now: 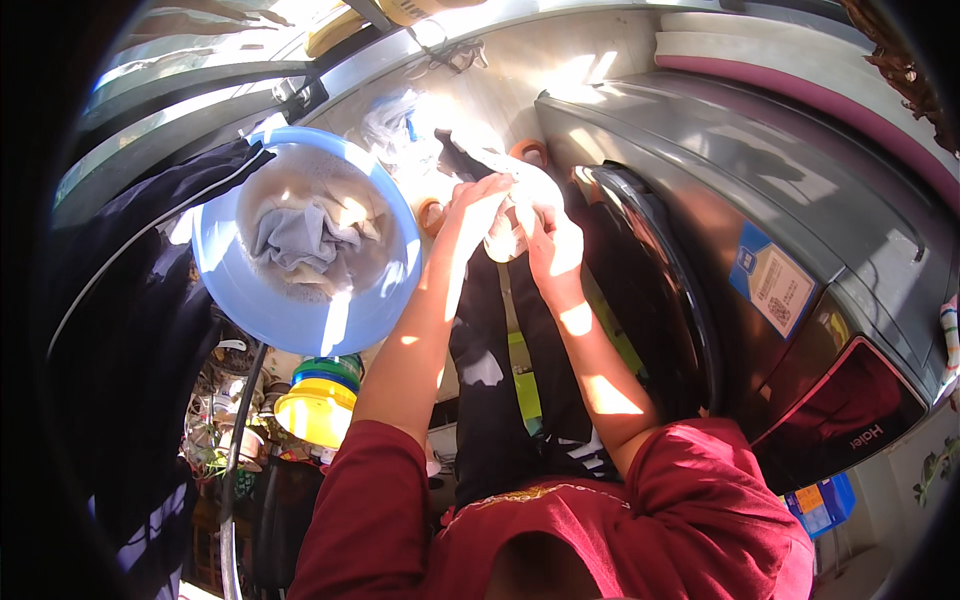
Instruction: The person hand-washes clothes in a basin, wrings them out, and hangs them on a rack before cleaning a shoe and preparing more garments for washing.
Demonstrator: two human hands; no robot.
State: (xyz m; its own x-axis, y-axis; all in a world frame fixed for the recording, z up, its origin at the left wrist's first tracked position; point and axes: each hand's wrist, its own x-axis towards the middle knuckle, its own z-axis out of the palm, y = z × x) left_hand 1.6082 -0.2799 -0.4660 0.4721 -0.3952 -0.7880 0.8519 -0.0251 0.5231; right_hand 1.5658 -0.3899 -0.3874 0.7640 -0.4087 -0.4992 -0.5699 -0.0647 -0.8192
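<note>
1. Hands: left hand and right hand close together, fingers drawn in, holding a pale cloth between them, beyond the black trousers.
2. Obscured: sunlight bleaches the cloth's far part; its outline and the exact finger grip cannot be made out. Whether the adjoining dark strip belongs to it cannot be told.
3. Blue basin: contains cloudy water and a grey cloth; lower folds hidden.
4. Cut off: dark hanging fabric, left, merges into the black surround.
5. Clearance: basin rim just beside the left forearm; grey washing machine bounds the right; both hands work between.
</note>
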